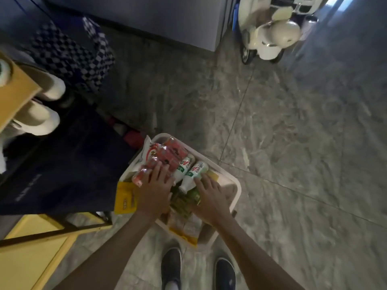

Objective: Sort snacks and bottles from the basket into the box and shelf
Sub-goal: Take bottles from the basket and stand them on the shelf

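Observation:
A cream plastic basket [234, 197] sits on the floor in front of my feet, full of snacks and bottles. My left hand [156, 188] lies flat on red snack packets [167, 155] at the basket's left side, fingers spread. My right hand [209, 197] rests over a green packet [184, 203], its fingertips touching the neck of a white bottle [193, 174]. A second white bottle [182, 167] lies beside it. Yellow packets [124, 198] poke over the basket's left rim, and pale packets [184, 223] lie at the near end. Whether either hand grips anything is unclear.
A dark blue fabric box [62, 168] stands left of the basket. A yellow shelf frame [37, 243] is at lower left, with white shoes [41, 118] on a wooden shelf above. A cream toy scooter [272, 32] stands at top right. Grey marble floor spreads right.

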The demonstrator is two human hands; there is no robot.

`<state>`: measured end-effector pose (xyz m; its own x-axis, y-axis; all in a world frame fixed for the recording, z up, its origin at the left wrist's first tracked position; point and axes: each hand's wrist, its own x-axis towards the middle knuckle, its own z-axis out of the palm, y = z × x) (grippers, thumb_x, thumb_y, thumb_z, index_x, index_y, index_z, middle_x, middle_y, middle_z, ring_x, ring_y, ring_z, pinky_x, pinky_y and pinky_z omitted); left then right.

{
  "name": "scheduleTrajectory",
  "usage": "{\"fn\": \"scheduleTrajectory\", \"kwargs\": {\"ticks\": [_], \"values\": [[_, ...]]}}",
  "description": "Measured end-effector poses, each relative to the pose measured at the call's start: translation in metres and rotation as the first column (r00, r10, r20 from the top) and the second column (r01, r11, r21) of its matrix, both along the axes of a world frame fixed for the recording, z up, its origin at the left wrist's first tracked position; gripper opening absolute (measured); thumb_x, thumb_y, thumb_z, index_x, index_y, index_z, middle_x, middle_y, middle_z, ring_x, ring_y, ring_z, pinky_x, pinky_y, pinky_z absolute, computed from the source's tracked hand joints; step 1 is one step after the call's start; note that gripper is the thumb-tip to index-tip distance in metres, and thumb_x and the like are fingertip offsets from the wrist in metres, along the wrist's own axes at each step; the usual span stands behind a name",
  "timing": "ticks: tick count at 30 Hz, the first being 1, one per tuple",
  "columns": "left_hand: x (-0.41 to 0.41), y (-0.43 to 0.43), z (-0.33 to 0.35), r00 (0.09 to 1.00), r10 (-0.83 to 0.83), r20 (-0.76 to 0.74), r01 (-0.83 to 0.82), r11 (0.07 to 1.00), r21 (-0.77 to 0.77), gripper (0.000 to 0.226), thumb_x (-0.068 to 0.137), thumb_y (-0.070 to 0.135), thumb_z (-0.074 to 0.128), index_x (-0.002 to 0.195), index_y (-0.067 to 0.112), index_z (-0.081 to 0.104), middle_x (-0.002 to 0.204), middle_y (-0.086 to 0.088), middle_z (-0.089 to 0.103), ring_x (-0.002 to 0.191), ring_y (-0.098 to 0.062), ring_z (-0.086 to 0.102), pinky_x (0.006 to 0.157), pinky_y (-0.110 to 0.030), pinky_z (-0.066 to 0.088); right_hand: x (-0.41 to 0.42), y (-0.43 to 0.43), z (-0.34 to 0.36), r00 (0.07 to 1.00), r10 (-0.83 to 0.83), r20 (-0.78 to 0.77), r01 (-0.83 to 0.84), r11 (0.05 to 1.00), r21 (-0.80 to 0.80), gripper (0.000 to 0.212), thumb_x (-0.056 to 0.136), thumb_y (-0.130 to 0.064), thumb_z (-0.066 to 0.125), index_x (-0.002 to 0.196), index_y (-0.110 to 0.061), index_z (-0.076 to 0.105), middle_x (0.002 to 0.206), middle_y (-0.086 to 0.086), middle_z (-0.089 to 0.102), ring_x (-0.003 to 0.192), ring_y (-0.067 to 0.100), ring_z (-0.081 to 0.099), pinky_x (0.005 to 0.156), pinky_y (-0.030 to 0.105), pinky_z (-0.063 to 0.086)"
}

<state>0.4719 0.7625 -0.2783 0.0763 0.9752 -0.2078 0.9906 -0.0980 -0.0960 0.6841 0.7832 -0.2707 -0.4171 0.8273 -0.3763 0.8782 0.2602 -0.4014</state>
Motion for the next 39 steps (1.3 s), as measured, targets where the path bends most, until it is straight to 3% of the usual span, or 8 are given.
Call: {"fn": "scheduleTrajectory", "kwargs": {"ticks": [9, 15, 20, 24, 26, 30, 34, 39], "values": [[-0.006, 0.007, -0.023, 1.0, -0.018, 0.02, 0.014, 0.987, 0.16, 0.043, 0.084, 0.041, 0.081, 0.121, 0.024, 0.069, 0.149, -0.012, 0.052, 0.143, -0.037, 0.046, 0.112, -0.059, 0.036, -0.01, 0.018, -0.053, 0.983, 0.021, -0.18, 0.01, 0.986, 0.168, 0.09, 0.09, -0.042, 0.08, 0.165, -0.028, 0.032, 0.174, 0.012, 0.025, 0.161, 0.038, 0.019, 0.128, 0.058, 0.025], [-0.015, 0.009, -0.029, 0.995, -0.1, 0.028, 0.091, 0.97, 0.227, 0.038, 0.089, 0.041, 0.073, 0.12, 0.02, 0.072, 0.148, -0.006, 0.061, 0.142, -0.032, 0.05, 0.112, -0.061, 0.035, -0.005, 0.035, -0.064, 0.969, 0.117, -0.216, -0.068, 0.973, 0.222, 0.073, 0.092, -0.045, 0.077, 0.155, -0.02, 0.05, 0.166, 0.008, 0.043, 0.16, 0.036, 0.028, 0.127, 0.064, 0.027], [-0.004, 0.015, -0.013, 0.975, -0.077, 0.209, 0.02, 0.966, 0.259, 0.043, 0.094, 0.046, 0.058, 0.122, 0.015, 0.072, 0.139, -0.005, 0.069, 0.131, -0.024, 0.062, 0.107, -0.051, 0.043, -0.004, 0.034, -0.05, 0.944, -0.069, -0.323, 0.113, 0.987, 0.116, 0.07, 0.092, -0.049, 0.077, 0.149, -0.016, 0.054, 0.155, 0.007, 0.057, 0.144, 0.03, 0.053, 0.112, 0.052, 0.052], [0.016, 0.024, 0.02, 0.858, 0.008, 0.514, -0.113, 0.978, 0.173, 0.044, 0.099, 0.045, 0.058, 0.127, 0.013, 0.067, 0.125, -0.005, 0.074, 0.105, -0.019, 0.074, 0.088, -0.032, 0.059, 0.0, 0.034, -0.013, 0.852, -0.256, -0.457, 0.316, 0.947, 0.059, 0.047, 0.089, -0.047, 0.079, 0.13, -0.029, 0.065, 0.117, -0.011, 0.075, 0.1, 0.007, 0.07, 0.085, 0.031, 0.059], [0.022, 0.025, 0.042, 0.78, 0.052, 0.624, -0.168, 0.977, 0.128, 0.041, 0.097, 0.043, 0.064, 0.125, 0.015, 0.066, 0.113, -0.002, 0.076, 0.094, -0.015, 0.074, 0.078, -0.024, 0.061, 0.003, 0.032, 0.009, 0.802, -0.342, -0.49, 0.417, 0.908, 0.048, 0.044, 0.087, -0.049, 0.081, 0.127, -0.035, 0.07, 0.107, -0.014, 0.077, 0.091, 0.002, 0.071, 0.08, 0.025, 0.058], [0.024, 0.021, 0.096, 0.665, 0.099, 0.74, -0.288, 0.948, 0.132, 0.032, 0.091, 0.029, 0.079, 0.12, 0.017, 0.07, 0.104, 0.009, 0.072, 0.086, -0.004, 0.064, 0.075, -0.005, 0.049, 0.012, 0.03, 0.049, 0.73, -0.405, -0.551, 0.485, 0.874, 0.001, 0.048, 0.087, -0.066, 0.074, 0.127, -0.04, 0.071, 0.104, -0.021, 0.078, 0.091, 0.0, 0.074, 0.079, 0.034, 0.065], [0.014, 0.014, 0.165, 0.563, 0.173, 0.808, -0.414, 0.905, 0.095, 0.038, 0.087, 0.043, 0.079, 0.121, 0.027, 0.072, 0.098, 0.015, 0.074, 0.085, -0.005, 0.072, 0.075, -0.029, 0.062, 0.019, 0.035, 0.119, 0.737, -0.333, -0.588, 0.434, 0.9, 0.035, 0.041, 0.091, -0.064, 0.072, 0.118, -0.034, 0.076, 0.101, -0.02, 0.078, 0.087, 0.0, 0.076, 0.073, 0.03, 0.066], [-0.009, -0.011, 0.261, 0.367, 0.197, 0.909, -0.532, 0.846, 0.031, 0.044, 0.079, 0.068, 0.074, 0.116, 0.043, 0.072, 0.099, 0.019, 0.079, 0.093, -0.001, 0.076, 0.082, -0.039, 0.065, 0.012, 0.036, 0.238, 0.765, -0.207, -0.61, 0.374, 0.914, 0.159, 0.03, 0.092, -0.056, 0.072, 0.103, -0.029, 0.076, 0.082, -0.024, 0.071, 0.073, -0.008, 0.07, 0.06, 0.007, 0.052]]}}
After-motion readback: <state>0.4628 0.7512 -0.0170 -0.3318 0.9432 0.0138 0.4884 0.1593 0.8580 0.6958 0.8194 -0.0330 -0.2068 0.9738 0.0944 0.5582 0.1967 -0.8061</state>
